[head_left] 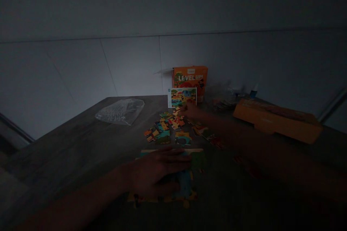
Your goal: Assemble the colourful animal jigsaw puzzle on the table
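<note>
My left hand point(159, 168) lies flat, fingers spread, across a partly joined jigsaw puzzle point(185, 184) at the near middle of the table. It covers much of the puzzle's left side. My right hand point(192, 110) reaches far forward to loose puzzle pieces point(162, 126), just before a small picture card point(184, 97). Its fingertips are beside a pale puzzle piece point(176, 110); dimness and blur hide whether they grip it. More loose pieces point(208, 135) lie along the right forearm.
The upright picture card stands before an orange puzzle box point(191, 75) near the wall. A clear plastic bag point(121, 111) lies at the left. At the right are an orange carton point(276, 119), a blue-labelled container point(253, 94) and a bag with pieces point(223, 101). The scene is very dark.
</note>
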Demonstrator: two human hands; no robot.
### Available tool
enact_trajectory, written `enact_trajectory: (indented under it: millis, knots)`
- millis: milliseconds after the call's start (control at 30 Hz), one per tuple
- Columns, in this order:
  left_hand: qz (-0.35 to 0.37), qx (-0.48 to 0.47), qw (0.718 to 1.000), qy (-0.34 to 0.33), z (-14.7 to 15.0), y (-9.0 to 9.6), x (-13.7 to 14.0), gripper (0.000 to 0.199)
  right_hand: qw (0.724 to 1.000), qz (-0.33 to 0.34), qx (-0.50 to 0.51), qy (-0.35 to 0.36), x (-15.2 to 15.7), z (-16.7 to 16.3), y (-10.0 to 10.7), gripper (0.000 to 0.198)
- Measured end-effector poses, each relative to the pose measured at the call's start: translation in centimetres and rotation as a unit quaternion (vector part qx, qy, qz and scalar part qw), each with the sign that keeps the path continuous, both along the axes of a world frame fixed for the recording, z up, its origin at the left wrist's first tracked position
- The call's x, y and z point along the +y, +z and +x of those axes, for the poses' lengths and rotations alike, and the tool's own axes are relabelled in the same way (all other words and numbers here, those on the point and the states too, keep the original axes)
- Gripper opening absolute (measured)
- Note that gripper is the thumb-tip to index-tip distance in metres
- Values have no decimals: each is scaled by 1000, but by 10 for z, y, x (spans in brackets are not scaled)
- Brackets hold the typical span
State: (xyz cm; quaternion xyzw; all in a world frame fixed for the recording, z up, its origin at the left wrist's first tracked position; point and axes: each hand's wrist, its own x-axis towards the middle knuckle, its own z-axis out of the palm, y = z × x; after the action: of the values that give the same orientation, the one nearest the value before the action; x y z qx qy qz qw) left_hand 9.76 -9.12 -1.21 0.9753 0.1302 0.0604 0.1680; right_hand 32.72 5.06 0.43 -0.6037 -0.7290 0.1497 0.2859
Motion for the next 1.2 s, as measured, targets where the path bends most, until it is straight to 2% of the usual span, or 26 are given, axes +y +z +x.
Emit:
enact_trajectory:
  millis: [100, 233, 267, 333, 433, 500, 533, 667, 800, 967, 1200]
  knots:
    - [-1, -7, 1000, 0, 0, -1, 0, 67, 998, 2, 42, -44, -26, 11, 2, 11]
    - [13, -8, 1000, -3, 0, -2, 1, 69, 995, -33, 92, -23, -96, 23, -4, 23]
    - [19, -11, 1000, -5, 0, -2, 1, 69, 989, -63, 136, 6, -115, 26, -8, 32]
    - [26, -30, 999, -16, 0, -1, 1, 70, 981, -78, 167, 55, -149, 31, -19, 52]
    - [19, -56, 998, -31, -1, 0, 1, 72, 980, -37, 91, 171, -177, 35, -32, 49]
    - [19, -55, 998, -28, -3, -1, 1, 71, 968, -15, 61, 244, -180, 36, -35, 48]
    - [20, -51, 998, -22, -4, -1, 1, 70, 965, -8, 58, 255, -178, 36, -36, 48]
    - [26, -31, 999, -1, -9, -2, 3, 65, 966, 2, 58, 253, -170, 34, -35, 57]
    - [14, -19, 1000, 4, -9, 0, 4, 56, 958, 11, 58, 279, -168, 33, -34, 48]
    - [-3, -24, 999, -39, -7, 6, 3, 41, 967, -3, 27, 252, -169, 35, -33, 54]
    - [11, -18, 999, -41, -8, 9, 2, 47, 963, -10, 36, 269, -168, 35, -33, 47]
